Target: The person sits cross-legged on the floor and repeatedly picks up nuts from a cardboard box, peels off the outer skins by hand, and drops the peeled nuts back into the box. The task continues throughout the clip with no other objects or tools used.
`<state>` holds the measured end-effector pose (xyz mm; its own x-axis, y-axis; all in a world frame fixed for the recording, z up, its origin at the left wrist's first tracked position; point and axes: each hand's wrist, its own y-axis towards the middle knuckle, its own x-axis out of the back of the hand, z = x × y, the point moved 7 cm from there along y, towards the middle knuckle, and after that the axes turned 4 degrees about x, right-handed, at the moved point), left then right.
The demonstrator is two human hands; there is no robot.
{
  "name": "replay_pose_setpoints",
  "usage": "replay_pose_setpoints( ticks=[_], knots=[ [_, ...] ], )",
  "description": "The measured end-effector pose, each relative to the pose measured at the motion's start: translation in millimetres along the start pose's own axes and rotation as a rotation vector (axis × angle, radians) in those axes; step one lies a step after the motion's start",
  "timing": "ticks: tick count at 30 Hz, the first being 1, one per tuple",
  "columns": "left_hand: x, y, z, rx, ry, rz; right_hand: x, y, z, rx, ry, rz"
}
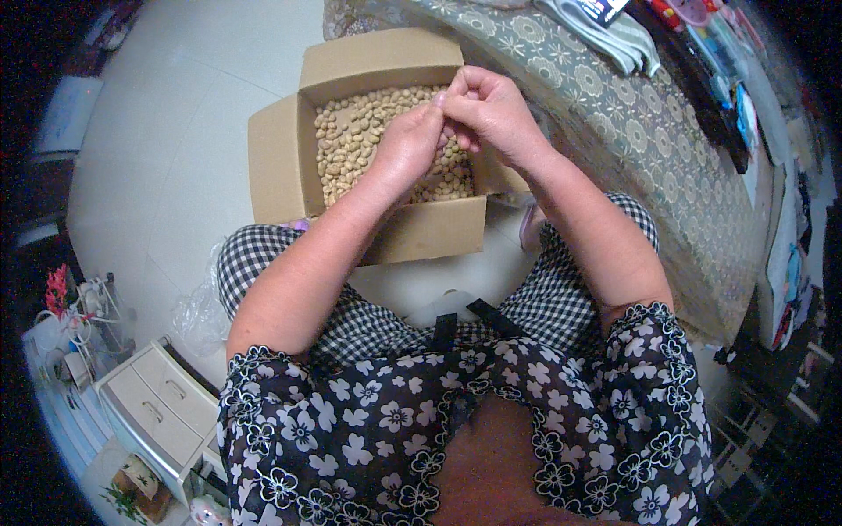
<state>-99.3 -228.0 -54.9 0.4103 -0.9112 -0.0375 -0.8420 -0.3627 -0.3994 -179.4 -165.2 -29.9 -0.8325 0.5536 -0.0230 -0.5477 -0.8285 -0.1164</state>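
Note:
An open cardboard box (pixel 427 230) sits on the floor in front of me, its flaps folded outward. Unshelled peanuts (pixel 348 154) are spread over its bottom. Above the right part of the box, my left hand (pixel 411 138) and my right hand (pixel 496 115) meet at their fingertips. The thumbs and forefingers of both are pinched close together. Whatever may be between the fingers is hidden by them.
A surface draped with a patterned floral cloth (pixel 612 125) runs along the right, with folded light-coloured textiles (pixel 612 39) on top. Left of my knee lies a clear plastic bag (pixel 200 312) on the tiled floor (pixel 171 131). A small drawer cabinet (pixel 154 407) stands lower left, near tangled cables (pixel 95 306).

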Motion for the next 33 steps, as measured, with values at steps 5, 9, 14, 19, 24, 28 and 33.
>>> replay_pose_setpoints(
  ticks=[5,9,14,19,24,28,33],
  knots=[
    [-2.5,0.7,2.7,0.122,-0.200,0.175,5.3,3.0,-6.0,-0.048,0.224,0.057],
    [-4.5,-1.1,-1.6,0.146,-0.311,0.232,7.4,1.3,-1.6,-0.074,0.317,0.107],
    [-4.3,-0.7,-2.6,0.196,-0.401,0.192,11.9,0.2,-0.1,-0.068,0.313,0.059],
    [2.2,3.5,-0.1,0.175,-0.520,0.209,12.5,-1.7,4.8,-0.008,0.085,-0.024],
    [3.1,8.2,-0.1,0.096,-0.628,0.205,15.4,-2.0,17.7,0.165,-0.235,-0.071],
    [6.2,6.0,-1.8,0.084,-0.665,0.154,11.0,-7.4,31.1,0.404,-0.532,-0.121],
    [6.5,5.4,-5.6,0.064,-0.721,0.170,5.7,-12.1,40.5,0.588,-0.721,-0.170]
  ],
)
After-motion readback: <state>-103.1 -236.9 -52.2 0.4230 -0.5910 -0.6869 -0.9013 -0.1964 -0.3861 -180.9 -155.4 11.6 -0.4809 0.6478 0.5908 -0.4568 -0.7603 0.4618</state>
